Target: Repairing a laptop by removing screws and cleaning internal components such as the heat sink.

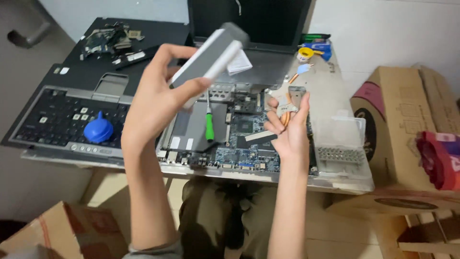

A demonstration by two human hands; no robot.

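Heatsink assembly (289, 103), a small metal piece with copper-coloured pipes, sits pinched in my right hand (287, 125), raised just above the exposed laptop motherboard (244, 141) near the middle of the desk. My fingers are closed on its lower part, which leaves the upper plate free for inspection. My left hand (155, 103) is clamped around a grey and white rectangular block (211, 55), possibly a battery pack or a drive; I cannot tell which. It is held tilted, well above the board, clear of the components.

Below the hands, a green-handled screwdriver (209, 125) lies on the opened laptop base, just beside the motherboard, within easy reach. A white slip of paper (239, 63) shows behind the raised block. Toward the left edge of the desk, a detached keyboard panel (62, 120) rests with a blue rubber blower (98, 129) on its keys. At the far left corner, a dark cover (139, 33) carries loose circuit parts (103, 41). A clear plastic tray (342, 144) occupies the right edge, with a row of small bits inside. Small tools and a yellow roll (304, 52) lie at the far right corner.

Cardboard boxes (402, 124) stand off the right edge. The raised block partly hides the far part of the board.
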